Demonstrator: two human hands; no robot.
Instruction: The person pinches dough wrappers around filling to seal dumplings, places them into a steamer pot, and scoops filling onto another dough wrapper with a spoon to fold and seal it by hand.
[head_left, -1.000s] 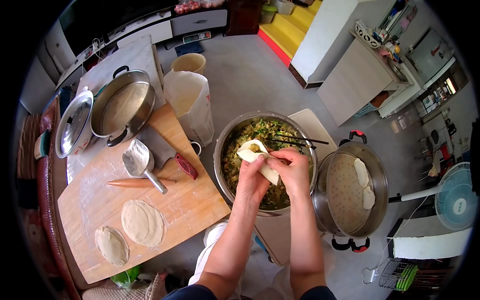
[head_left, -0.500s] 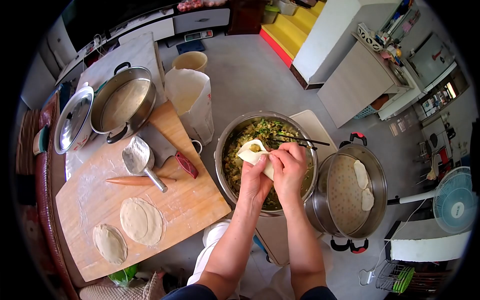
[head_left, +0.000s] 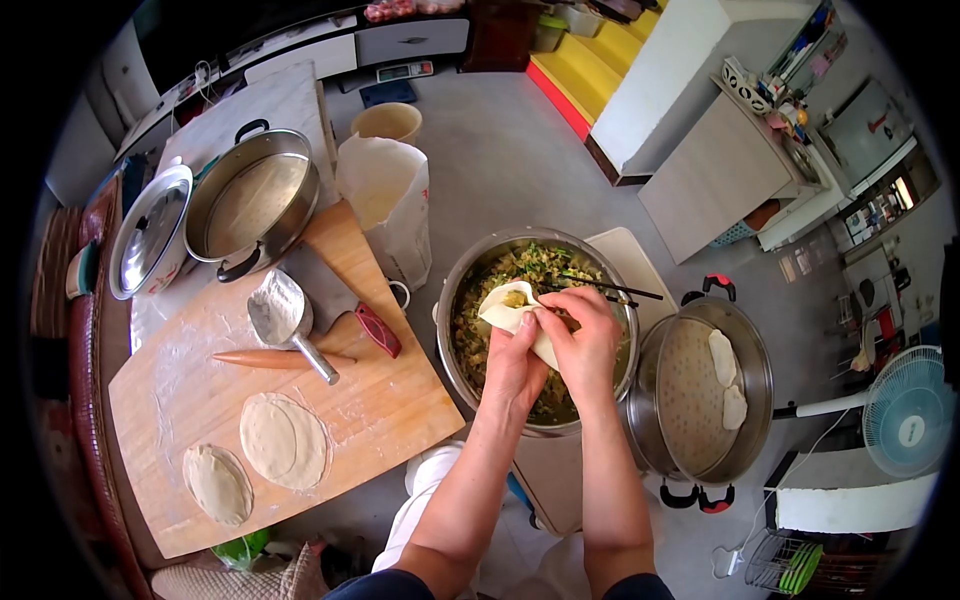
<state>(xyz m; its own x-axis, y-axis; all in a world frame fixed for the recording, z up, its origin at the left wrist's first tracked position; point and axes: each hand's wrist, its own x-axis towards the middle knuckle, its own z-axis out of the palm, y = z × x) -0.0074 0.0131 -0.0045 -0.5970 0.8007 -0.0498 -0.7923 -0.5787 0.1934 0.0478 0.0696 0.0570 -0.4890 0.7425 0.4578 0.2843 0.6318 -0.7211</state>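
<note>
A partly folded dumpling is held over a metal bowl, with some filling showing at its open top end. My left hand cradles it from below and the left, thumb on the dough. From the right, my right hand pinches the dough edge between thumb and fingers. Chopped green and yellow filling fills the bowl beneath. A pair of dark chopsticks leans across the bowl's right side, behind my right hand.
On the left, a floured wooden board bears dough wrappers, a rolling pin, a flour scoop and a cleaver with a red handle. To the right stands a steamer pot holding two dumplings. A fan is at far right.
My right fingers have shifted slightly along the dough edge, and the dumpling's open end looks a little rounder. The whole view has moved slightly.
</note>
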